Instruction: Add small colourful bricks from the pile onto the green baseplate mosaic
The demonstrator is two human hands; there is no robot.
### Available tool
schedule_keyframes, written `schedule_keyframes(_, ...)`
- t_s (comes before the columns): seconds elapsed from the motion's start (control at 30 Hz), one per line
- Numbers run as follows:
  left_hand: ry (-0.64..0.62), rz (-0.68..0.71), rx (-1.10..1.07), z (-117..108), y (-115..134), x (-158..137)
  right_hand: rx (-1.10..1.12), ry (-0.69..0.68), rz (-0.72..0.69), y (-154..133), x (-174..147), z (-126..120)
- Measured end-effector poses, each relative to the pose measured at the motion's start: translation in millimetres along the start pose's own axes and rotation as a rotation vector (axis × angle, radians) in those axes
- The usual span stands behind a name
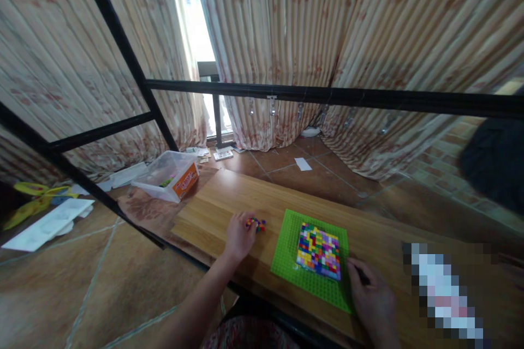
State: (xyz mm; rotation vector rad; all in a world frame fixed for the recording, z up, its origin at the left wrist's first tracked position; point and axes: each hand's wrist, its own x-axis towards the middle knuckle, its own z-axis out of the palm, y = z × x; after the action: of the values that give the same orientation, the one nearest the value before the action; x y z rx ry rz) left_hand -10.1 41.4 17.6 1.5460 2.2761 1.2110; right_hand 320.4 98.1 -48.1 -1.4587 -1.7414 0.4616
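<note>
Our left hand [238,235] curled over loose bricks [256,224]; right hand [374,300] flat, empty, pinning baseplate [286,262]. Risk: bricks scatter off bench [213,202].

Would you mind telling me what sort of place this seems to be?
Probably a room in a home: long patterned curtains cover a window, the floor is terracotta tile, and a wooden table holds a green baseplate with coloured bricks.

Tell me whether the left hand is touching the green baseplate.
Apart. The head view shows the left hand at a small pile of bricks, with bare wooden table between it and the green baseplate.
</note>
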Motion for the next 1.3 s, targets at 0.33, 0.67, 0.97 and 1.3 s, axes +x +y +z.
schedule_keyframes(0.33, -0.068, 0.117, 0.238, -0.7, 7.0, -2.0, 0.018, 0.002, 0.003, -6.4, -0.9, -1.1)
schedule_keyframes(0.67, -0.139, 0.066, 0.050, 0.9, 22.8, -6.2, 0.095, 0.040, -0.023, -25.3, 0.7, -1.2)
schedule_keyframes(0.97, -0.240, 0.175, -0.117, 16.4, 35.9, -23.5, 0.109, 0.075, -0.035, -32.5, 1.7, 0.0)
schedule_keyframes(1.3, -0.220, 0.343, -0.162, 27.9, 35.3, -40.7, 0.115, 0.088, -0.036, -35.3, 1.2, -0.4)
